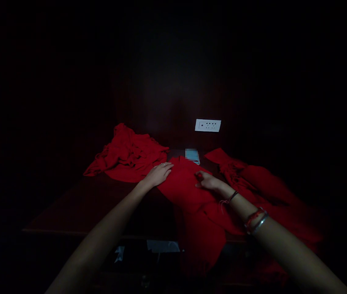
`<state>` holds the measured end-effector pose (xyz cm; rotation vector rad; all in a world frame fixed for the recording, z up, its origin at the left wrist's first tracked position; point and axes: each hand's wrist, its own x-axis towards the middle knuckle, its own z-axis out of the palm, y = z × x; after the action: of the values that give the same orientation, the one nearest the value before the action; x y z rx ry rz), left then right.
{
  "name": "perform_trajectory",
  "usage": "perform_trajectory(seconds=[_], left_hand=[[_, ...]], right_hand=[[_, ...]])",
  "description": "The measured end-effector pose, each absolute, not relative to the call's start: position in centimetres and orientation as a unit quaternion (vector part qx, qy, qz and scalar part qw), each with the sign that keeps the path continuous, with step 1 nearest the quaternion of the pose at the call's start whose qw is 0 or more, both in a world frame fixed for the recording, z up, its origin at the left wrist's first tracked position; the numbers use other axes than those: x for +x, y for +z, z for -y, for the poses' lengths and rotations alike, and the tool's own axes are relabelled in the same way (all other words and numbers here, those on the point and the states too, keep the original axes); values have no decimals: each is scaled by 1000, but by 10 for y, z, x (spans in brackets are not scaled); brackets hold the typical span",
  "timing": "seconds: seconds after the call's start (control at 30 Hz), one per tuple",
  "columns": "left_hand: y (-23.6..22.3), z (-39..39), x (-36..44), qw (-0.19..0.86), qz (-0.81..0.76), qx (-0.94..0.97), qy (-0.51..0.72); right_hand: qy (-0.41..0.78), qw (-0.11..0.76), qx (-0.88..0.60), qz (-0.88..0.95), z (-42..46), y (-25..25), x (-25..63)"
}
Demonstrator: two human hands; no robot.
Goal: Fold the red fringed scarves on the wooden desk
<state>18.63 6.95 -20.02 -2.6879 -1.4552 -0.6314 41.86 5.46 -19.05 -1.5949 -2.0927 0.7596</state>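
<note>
Left hand: the bare left hand point(159, 173), a ring on one finger, lies palm down, fingers extended close together, on the cloth's left edge.
Right hand: the bare right hand point(207, 181) is at the cloth's right side, fingers curled; I cannot tell whether it pinches fabric.
Right wrist: a thin dark cord point(232, 197), a red bangle point(254, 218) and a silvery bangle point(260, 223).
Cloth between hands: a flat red fabric length with a fringed near end point(188, 192), on the table, its front part hanging over the edge.
Cloth's long axis: from the wall toward the person, slanting slightly rightward; the fringe points down.
Left of it: a crumpled red fringed fabric heap point(130, 153).
Right of it: a loose red fabric heap point(262, 183), partly blurred.
Beyond: a light-blue flat item point(191, 155), partly pixelated, near the far end.
Support: a dark brown tabletop point(78, 208).
Wall: a white rectangular socket plate point(208, 125).
</note>
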Motion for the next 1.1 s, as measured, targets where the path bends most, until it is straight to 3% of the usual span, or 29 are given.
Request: perform_trajectory(seconds=[0.13,0.3,0.47,0.57,0.63,0.7,0.83,0.97,1.1], left_hand=[[-189,-81,218,-47,373,-908,-183],[-172,-96,232,-98,380,-910,-134],[-145,-111,193,12,459,-879,-129],[-128,-116,166,-5,523,-846,-102],[-122,-114,159,-22,563,-823,-78],[-124,-107,164,7,596,-799,-87],[-157,-82,189,115,567,-791,-201],[-200,-65,195,49,485,-859,-155],[-214,-71,178,18,553,-813,-184]], right_hand=[[345,279,-528,724,-61,-181,411],[361,358,-496,704,-64,-161,409],[458,199,-494,712,-51,-161,430],[509,131,-458,716,-51,-158,444],[464,141,-476,734,-60,-151,449],[346,141,-527,764,-74,-145,449],[131,47,-573,807,-98,-150,442],[74,12,-556,828,-103,-170,440],[106,76,-515,847,-101,-179,450]])
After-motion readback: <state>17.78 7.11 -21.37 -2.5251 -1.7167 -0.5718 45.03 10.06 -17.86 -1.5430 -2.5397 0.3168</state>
